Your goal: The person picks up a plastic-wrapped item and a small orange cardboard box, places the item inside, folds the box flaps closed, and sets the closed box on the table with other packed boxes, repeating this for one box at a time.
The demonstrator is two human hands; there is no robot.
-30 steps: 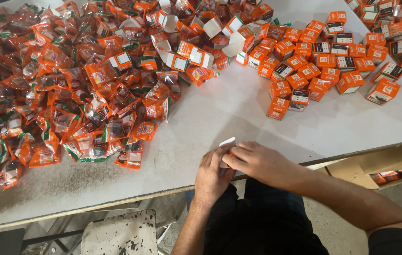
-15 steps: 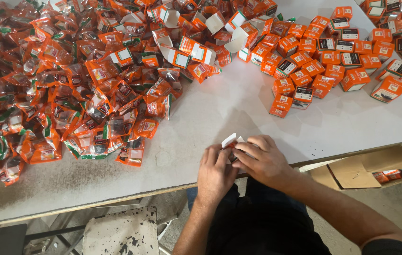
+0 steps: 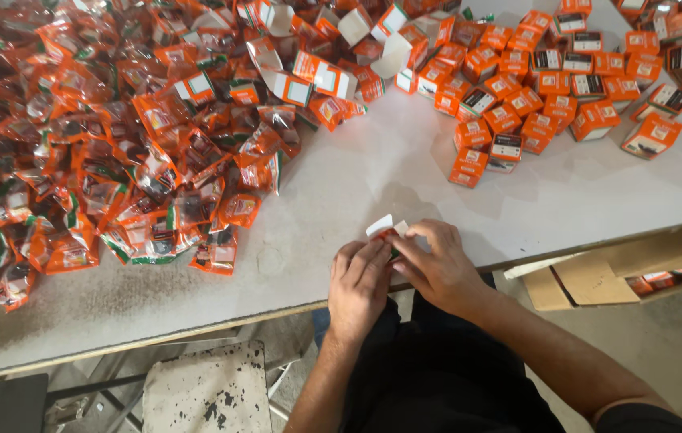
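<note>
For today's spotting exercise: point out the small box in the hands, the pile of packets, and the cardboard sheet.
Small box [image 3: 381,228], head view, its white flap.
Pile of packets [image 3: 76,144], head view, its middle.
Cardboard sheet [image 3: 589,281], head view, its flat face.

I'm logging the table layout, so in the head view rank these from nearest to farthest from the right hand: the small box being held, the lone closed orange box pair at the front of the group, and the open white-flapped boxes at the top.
From the right hand:
1. Small box, in its fingers.
2. Front closed boxes, ahead, slightly right.
3. Open white-flapped boxes, far ahead, left.

Grey table [image 3: 373,184], orange pouches [image 3: 116,160], boxes [image 3: 533,88]
</note>
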